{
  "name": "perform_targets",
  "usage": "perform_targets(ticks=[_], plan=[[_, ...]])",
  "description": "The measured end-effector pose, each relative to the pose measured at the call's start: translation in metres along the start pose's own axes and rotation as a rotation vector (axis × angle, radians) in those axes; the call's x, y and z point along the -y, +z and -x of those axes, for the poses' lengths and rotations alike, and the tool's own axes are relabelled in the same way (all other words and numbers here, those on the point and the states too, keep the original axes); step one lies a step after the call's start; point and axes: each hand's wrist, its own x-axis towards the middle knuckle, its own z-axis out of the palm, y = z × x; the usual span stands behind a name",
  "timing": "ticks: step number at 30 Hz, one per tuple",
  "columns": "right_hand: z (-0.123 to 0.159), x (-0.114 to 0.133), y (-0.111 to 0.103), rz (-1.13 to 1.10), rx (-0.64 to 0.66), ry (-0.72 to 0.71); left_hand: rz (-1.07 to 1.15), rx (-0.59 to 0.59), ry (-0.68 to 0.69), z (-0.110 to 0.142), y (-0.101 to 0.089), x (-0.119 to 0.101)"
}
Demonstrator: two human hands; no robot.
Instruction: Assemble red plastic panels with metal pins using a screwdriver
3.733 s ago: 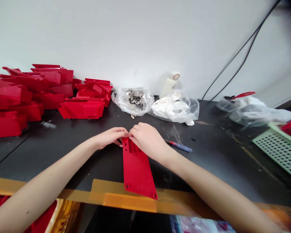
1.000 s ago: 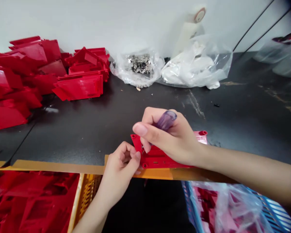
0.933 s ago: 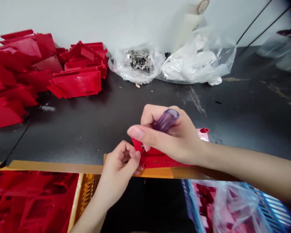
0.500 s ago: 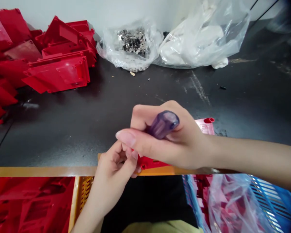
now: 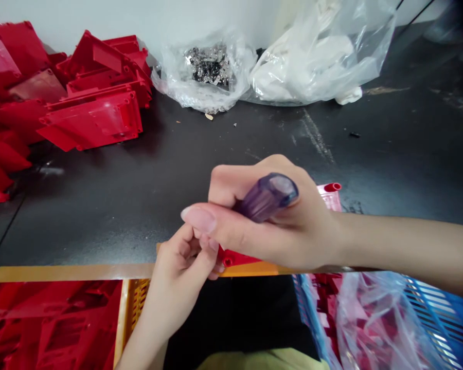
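My right hand (image 5: 270,221) is wrapped round the purple see-through handle of a screwdriver (image 5: 270,198), tilted with its butt up and to the right. The tool's lower end is hidden behind the fingers. Beneath this hand lies a red plastic panel (image 5: 241,258) at the table's front edge, mostly covered. Its far corner, with a round post, shows past the wrist. My left hand (image 5: 187,262) is closed, thumb and fingers pinched at the panel's left end, close against the right thumb. What lies between those fingertips is hidden.
Stacked red panels (image 5: 96,118) fill the table's back left. Behind my hands are a clear bag of small metal and black pieces (image 5: 212,64) and a bag with white contents (image 5: 304,67). Below the edge sit a yellow crate (image 5: 124,313) and a blue crate (image 5: 434,313) holding red parts.
The screwdriver handle has tipped a little further right, with the right hand turning slightly. My left hand stays at the panel. The whole view has shifted slightly.
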Motion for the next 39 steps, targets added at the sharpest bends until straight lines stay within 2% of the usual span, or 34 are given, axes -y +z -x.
perform_targets(ticks=[6,13,17,20,23,29,34,39], plan=[[0.0003,0.0005,-0.0022,0.064,-0.016,-0.020,-0.012,-0.014,-0.017,-0.0006,-0.0025,0.0029],[0.0006,-0.0003,-0.0028,-0.027,0.044,0.010,-0.015,0.009,-0.028,-0.0006,-0.0014,-0.0006],[0.0004,0.0010,-0.0059,0.085,0.120,-0.050,-0.005,0.007,-0.030,-0.0015,-0.0001,-0.0022],[-0.0009,0.0019,-0.0081,0.115,0.113,-0.045,0.010,0.001,-0.049,-0.0013,-0.0015,0.0000],[-0.0023,0.0018,-0.0085,0.079,0.063,-0.044,0.020,-0.004,-0.070,-0.0006,-0.0032,0.0025],[-0.0016,-0.0013,-0.0079,-0.101,0.053,0.034,0.010,-0.018,-0.054,-0.0006,-0.0027,0.0011],[-0.0012,-0.0016,-0.0092,-0.007,0.080,-0.017,0.032,0.000,-0.054,-0.0023,-0.0028,0.0015],[-0.0023,-0.0052,-0.0082,0.057,0.103,-0.019,-0.049,0.016,-0.018,-0.0019,-0.0014,-0.0001]])
